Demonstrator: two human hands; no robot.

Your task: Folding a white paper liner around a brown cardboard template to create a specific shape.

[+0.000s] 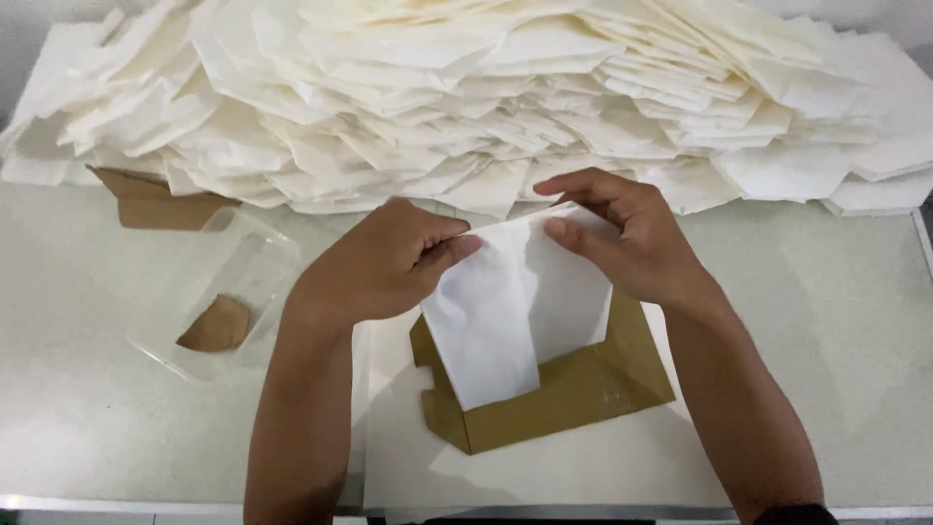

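While both hands work at the centre of the white table (816, 321), a white paper sheet (505, 311) lies over a flat brown cardboard template (573, 399), which shows only along its lower and right edges. The left hand (374, 267) has its fingers closed narrow, thumb tip pressing the sheet's upper left fold. The right hand (627, 238) pinches the upper right corner between thumb and curled fingers. Behind them, a large pile of white paper pieces (466, 97) spans the table's far side. A clear plastic tray (219, 292) with a brown scrap inside sits to the left, just beside the left forearm.

Risk assessment: the sheet appears skewed on the template, so uneven thumb pressure would likely set a crooked crease. The pile's front edge sits near the fingers; a knock could slide loose pieces onto the work.
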